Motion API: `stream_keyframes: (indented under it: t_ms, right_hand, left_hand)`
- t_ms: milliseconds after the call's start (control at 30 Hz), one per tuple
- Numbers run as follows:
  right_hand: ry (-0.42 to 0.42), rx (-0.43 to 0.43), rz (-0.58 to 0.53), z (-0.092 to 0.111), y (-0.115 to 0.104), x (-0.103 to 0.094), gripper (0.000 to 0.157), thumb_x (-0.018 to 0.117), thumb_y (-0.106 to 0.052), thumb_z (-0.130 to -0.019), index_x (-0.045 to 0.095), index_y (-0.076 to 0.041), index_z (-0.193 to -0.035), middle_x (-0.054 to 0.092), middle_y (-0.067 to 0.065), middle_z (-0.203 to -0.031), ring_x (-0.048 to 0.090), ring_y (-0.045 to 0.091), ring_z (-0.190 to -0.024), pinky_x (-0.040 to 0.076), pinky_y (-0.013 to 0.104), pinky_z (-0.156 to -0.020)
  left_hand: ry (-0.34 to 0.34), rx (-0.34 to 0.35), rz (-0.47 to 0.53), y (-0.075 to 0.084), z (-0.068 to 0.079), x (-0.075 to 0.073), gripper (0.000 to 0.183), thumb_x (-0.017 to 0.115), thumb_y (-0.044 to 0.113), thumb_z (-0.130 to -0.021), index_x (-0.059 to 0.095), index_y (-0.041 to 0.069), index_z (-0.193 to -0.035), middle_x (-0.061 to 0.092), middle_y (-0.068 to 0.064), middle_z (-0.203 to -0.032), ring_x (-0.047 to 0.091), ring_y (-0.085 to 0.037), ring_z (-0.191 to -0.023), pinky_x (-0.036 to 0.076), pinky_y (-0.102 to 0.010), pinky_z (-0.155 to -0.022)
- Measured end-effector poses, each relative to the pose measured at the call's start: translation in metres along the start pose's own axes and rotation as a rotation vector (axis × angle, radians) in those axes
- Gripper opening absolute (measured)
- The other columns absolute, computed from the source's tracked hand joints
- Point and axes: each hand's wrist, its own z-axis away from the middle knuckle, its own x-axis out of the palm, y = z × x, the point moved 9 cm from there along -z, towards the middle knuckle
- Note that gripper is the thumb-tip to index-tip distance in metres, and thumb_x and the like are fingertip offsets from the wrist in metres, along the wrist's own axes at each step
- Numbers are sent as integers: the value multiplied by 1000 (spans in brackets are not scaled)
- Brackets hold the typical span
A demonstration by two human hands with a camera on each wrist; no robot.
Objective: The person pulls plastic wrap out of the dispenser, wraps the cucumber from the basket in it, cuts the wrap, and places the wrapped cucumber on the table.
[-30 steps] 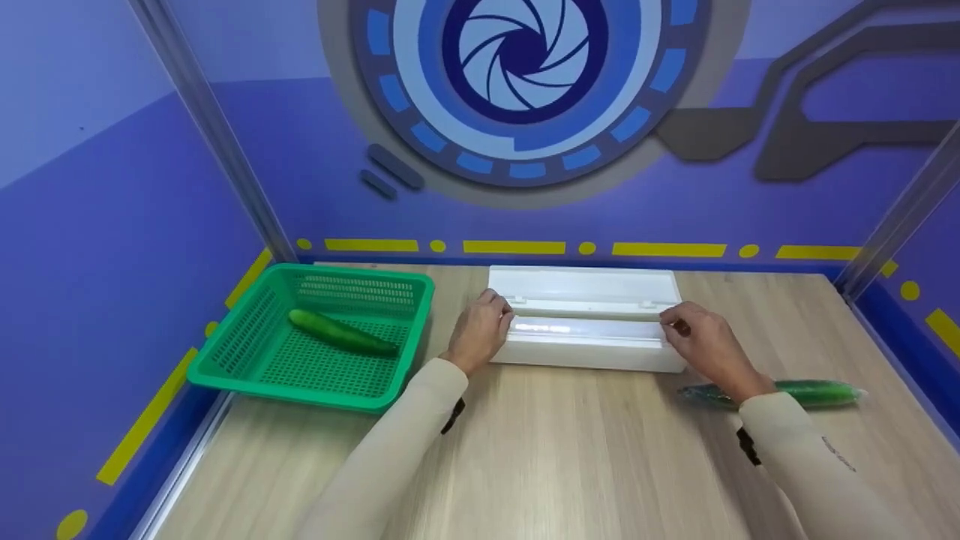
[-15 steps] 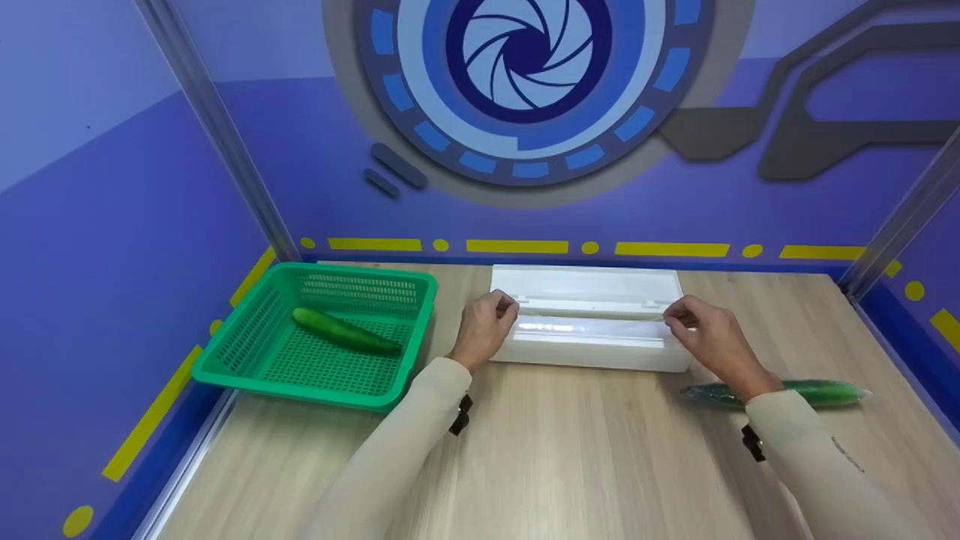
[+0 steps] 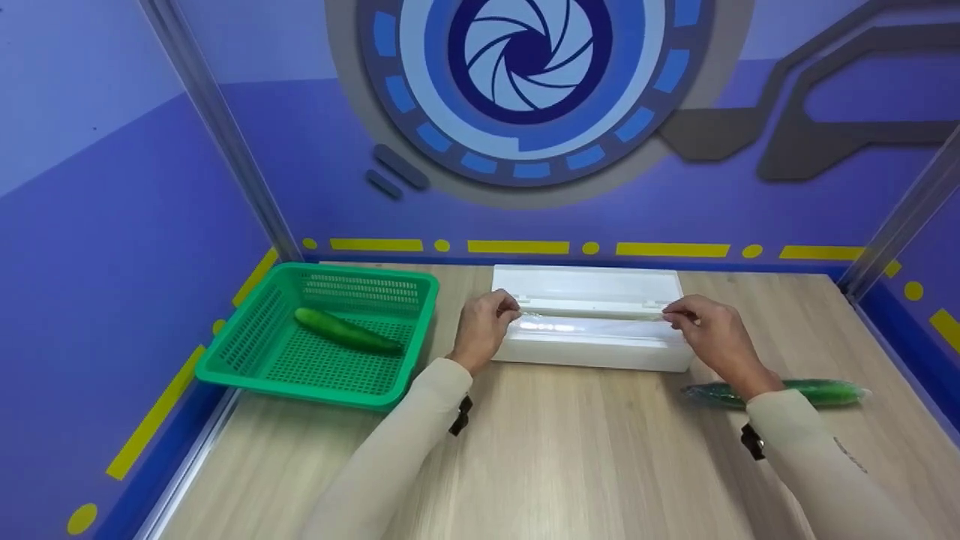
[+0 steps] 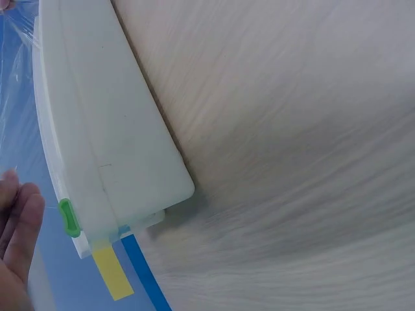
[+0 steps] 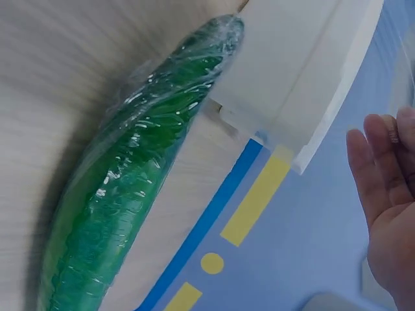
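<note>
A white cling film dispenser box (image 3: 592, 357) stands on the table, its lid (image 3: 589, 283) tipped back against the wall side. Clear cling film (image 4: 16, 71) stretches off the box in the left wrist view. My left hand (image 3: 480, 330) pinches the film at the box's left end, between thumb and forefinger. At the right end, my right hand (image 3: 716, 337) pinches the other corner of the film. Below the right wrist lies a cucumber wrapped in film (image 5: 130, 168), partly hidden by that arm in the head view.
A green plastic basket (image 3: 289, 394) stands at the left with one unwrapped cucumber (image 3: 349, 332) in it. Blue-purple panels (image 3: 525, 217) rise behind and at both sides of the wooden table (image 3: 555, 450).
Both hands have come up slightly from the box's ends, and the film's edge now lifts between their fingertips. The box, basket and cucumbers stay where they were.
</note>
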Motion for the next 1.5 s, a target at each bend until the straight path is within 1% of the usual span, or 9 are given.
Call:
stream_keyframes:
  t_ms: [133,267,500,733,900,1033,1233,1333,1500]
  right_hand:
    - [-7,58,-11,0,2,-1,9,71,4,-100,76,-2,-104,76,10,-94,71,27,-82,46,9,-68]
    - [33,80,17,-1,1,-8,5,73,-3,-101,77,-2,-104,76,11,-94,70,27,-84,42,7,-70]
    - [166,-9,102,-7,-14,-27,4,78,-1,-96,79,-2,-99,76,12,-92,70,29,-83,37,5,-76]
    - [242,-44,83,-12,-26,-44,5,78,-3,-96,79,-2,-101,76,13,-94,71,30,-84,35,3,-78]
    - [310,-78,72,-16,-34,-57,6,78,-1,-95,79,0,-101,76,14,-94,71,30,-82,36,2,-79]
    - [357,-116,52,-19,-41,-67,7,78,4,-93,78,2,-100,76,14,-94,70,26,-82,39,3,-80]
    - [438,-180,34,-22,-52,-83,5,78,1,-94,79,5,-98,76,15,-91,66,18,-80,42,5,-80]
    - [475,-191,20,-25,-56,-92,6,78,-1,-95,79,5,-96,76,15,-90,64,9,-83,43,6,-82]
    - [532,-201,-21,-28,-65,-107,4,78,8,-92,79,5,-94,76,18,-90,60,-9,-88,44,9,-82]
  left_hand:
    - [37,-12,-17,-1,0,-5,4,76,4,-98,74,8,-99,73,-2,-95,67,-14,-86,57,-27,-79]
    - [75,-9,-45,0,-2,-12,4,79,8,-97,76,10,-98,74,0,-94,67,-13,-85,57,-28,-78]
    - [154,92,-85,13,-11,-30,4,84,13,-93,80,11,-92,77,2,-88,69,-13,-80,57,-30,-74]
    - [139,98,-25,25,-23,-43,4,80,13,-97,80,10,-96,79,2,-94,72,-12,-86,58,-25,-79]
    - [152,154,-20,39,-30,-56,6,79,13,-97,80,7,-98,79,-1,-97,73,-15,-88,58,-26,-82]
    - [183,212,-22,50,-34,-65,5,79,12,-97,81,7,-96,79,-2,-94,74,-15,-86,59,-28,-79]
    - [248,305,8,65,-38,-80,3,80,6,-95,79,7,-93,79,-2,-91,73,-14,-82,58,-28,-75]
    - [275,352,39,75,-40,-87,3,79,4,-96,79,6,-94,78,-3,-92,74,-14,-83,59,-27,-76]
    - [317,428,80,91,-43,-97,4,78,1,-95,79,4,-94,78,-5,-92,74,-13,-83,59,-25,-76]
